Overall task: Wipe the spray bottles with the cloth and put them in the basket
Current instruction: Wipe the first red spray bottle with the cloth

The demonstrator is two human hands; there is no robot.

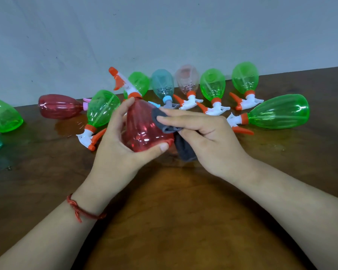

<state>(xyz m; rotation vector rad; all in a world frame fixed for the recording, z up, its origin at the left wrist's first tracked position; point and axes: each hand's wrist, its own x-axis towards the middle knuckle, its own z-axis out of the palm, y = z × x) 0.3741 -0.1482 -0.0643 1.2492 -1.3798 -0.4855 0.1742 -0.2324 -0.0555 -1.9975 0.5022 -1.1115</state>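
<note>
The left grip (117,145) clasps the red bottle (142,131); the right grip (207,133) pinches the cloth (184,151) against it.

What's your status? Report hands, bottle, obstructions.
Left hand grips red spray bottle. Right hand holds grey cloth against its side. Other bottles lie behind on table, none in the way. Basket not in view.

The red bottle (142,131) is glossy, see-through plastic. The grey cloth (184,151) at its 3 o'clock looks soft and matt. The tabletop (174,211) is dark wood with a dull sheen. The wall (164,36) at 12 o'clock is matt.
</note>
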